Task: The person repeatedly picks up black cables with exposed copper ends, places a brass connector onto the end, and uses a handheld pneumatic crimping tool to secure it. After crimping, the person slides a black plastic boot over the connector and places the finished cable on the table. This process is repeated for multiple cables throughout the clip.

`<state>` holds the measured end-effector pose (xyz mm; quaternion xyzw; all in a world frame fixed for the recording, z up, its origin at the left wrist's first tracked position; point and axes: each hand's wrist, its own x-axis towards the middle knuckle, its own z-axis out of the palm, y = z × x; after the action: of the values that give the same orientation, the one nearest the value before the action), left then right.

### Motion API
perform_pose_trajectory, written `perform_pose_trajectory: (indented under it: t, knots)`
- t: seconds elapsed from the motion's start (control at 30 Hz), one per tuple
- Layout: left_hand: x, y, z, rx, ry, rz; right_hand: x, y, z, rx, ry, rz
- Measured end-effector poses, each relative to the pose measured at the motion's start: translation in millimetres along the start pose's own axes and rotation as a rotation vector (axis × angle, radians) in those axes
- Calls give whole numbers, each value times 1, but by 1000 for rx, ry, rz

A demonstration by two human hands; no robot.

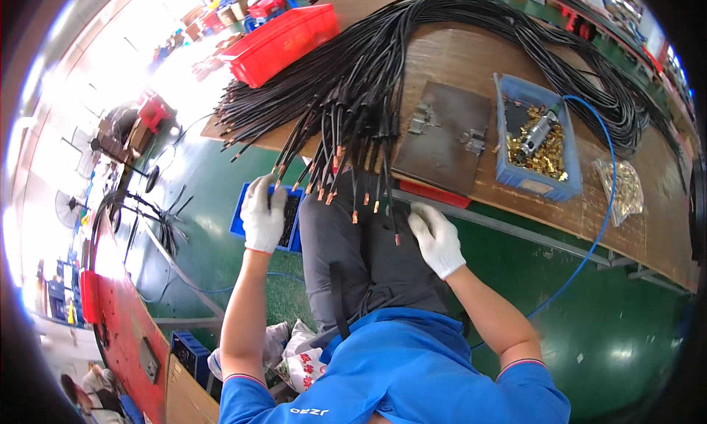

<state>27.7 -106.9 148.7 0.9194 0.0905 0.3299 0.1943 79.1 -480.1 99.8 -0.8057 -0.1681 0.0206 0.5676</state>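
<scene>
We find the left hand (263, 214) slack, thumb and fingers parted, near the black cables (368, 63); the right hand (437, 238), loosely curled and gripping nothing we can see, is beside one. They lie across the worktop (449, 59), copper tips (355, 217) overhanging its edge. We judge one cable light and springy, all together heavy; grasp just behind the tip.

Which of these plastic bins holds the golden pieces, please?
The light-blue bin right of the dark plate: it alone shows golden pieces, with a silver tool lying on them. The red bin beside the black cables shows none.
</scene>
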Motion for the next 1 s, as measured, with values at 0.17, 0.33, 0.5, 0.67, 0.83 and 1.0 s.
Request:
perform_pose_trajectory:
  t: [0.17, 0.33, 0.5, 0.67, 0.83, 1.0]
  knots:
    - [35, 94, 34, -90, -112, 364, 56, 31, 55, 549, -131, 206]
    - [64, 121, 38, -121, -231, 441, 73, -39, 122, 890, -94, 346]
    - [131, 143, 73, -71, -434, 559, 99, -29, 177, 666, -152, 361]
    - [180, 143, 125, -5, -663, 883, 91, -28, 139, 627, -238, 411]
    - [190, 134, 148, -81, -658, 959, 96, -10, 116, 718, -205, 459]
    - [189, 134, 150, -124, -642, 925, 98, -19, 101, 543, -172, 482]
